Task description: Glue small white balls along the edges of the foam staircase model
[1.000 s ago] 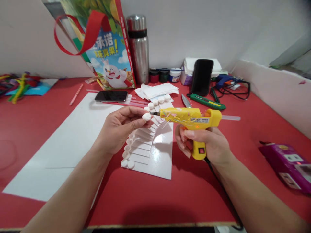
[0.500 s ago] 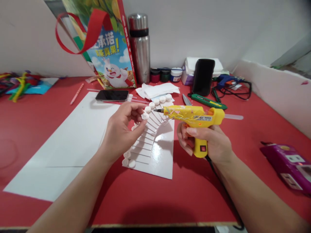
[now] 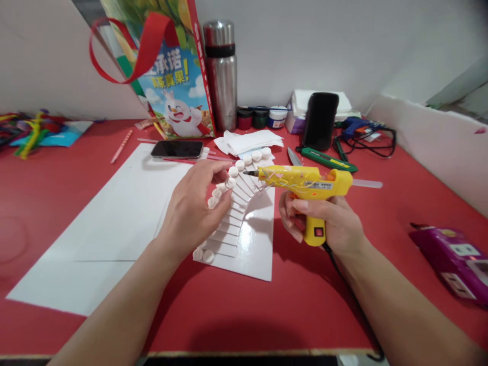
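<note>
My right hand (image 3: 335, 221) grips a yellow hot glue gun (image 3: 293, 178) by its handle. A clear glue stick sticks out of its back, and an orange light glows on its side. The gun's metal nozzle points left, close to a curved row of small white discs. My left hand (image 3: 198, 203) has thumb and fingertips closed around one white disc (image 3: 231, 183) in that row. The discs line the outer edge of a fan of thin strips on a glossy white board (image 3: 255, 254). Part of the row is hidden behind my left hand.
White sheets (image 3: 110, 229) lie at left, with a phone (image 3: 177, 149) at their top edge. Behind stand a gift bag (image 3: 179, 86), a steel flask (image 3: 221, 76) and paint jars (image 3: 261, 117). A green utility knife (image 3: 328, 158) lies beyond the gun; a purple pack (image 3: 450, 262) sits at right.
My left hand has turned slightly, and more discs show beside its thumb. The glue gun stays almost where it was. The whole view has shifted a little.
</note>
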A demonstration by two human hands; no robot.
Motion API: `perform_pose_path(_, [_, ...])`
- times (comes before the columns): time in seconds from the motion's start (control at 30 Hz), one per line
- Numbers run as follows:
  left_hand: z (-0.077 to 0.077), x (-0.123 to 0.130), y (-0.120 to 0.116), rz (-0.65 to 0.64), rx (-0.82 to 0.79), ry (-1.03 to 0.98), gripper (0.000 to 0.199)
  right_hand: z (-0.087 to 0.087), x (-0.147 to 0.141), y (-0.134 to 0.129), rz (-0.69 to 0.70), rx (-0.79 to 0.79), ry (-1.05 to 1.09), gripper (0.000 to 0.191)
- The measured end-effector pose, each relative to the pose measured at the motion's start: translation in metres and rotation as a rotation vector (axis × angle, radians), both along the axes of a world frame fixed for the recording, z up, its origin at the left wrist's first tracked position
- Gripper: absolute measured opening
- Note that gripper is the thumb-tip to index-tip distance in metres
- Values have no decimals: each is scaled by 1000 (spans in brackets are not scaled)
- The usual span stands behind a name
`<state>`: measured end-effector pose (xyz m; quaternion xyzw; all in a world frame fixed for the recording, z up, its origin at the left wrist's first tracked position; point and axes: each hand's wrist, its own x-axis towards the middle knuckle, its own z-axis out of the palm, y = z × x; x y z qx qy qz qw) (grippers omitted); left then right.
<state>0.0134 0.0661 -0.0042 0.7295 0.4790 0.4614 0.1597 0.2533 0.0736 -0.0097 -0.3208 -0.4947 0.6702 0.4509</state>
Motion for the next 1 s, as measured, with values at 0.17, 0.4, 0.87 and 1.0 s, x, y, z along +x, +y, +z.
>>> perform_pose_path(0.17, [2, 3, 2, -79, -188, -372, 20, 0, 0, -1, -5, -19, 16, 14])
perform_pose_path(0.4, [6, -2, 8, -203, -748, -1015, 9, 1, 1, 1, -19, -36, 50, 14])
perform_pose_path(0.87, [7, -3, 8, -266, -884, -1132, 11, -1, 4, 3, -11, -43, 45, 14])
perform_pose_path(1.0, [4, -5, 8, -252, -888, -1122, 8, -1, 4, 2, -15, -38, 35, 14])
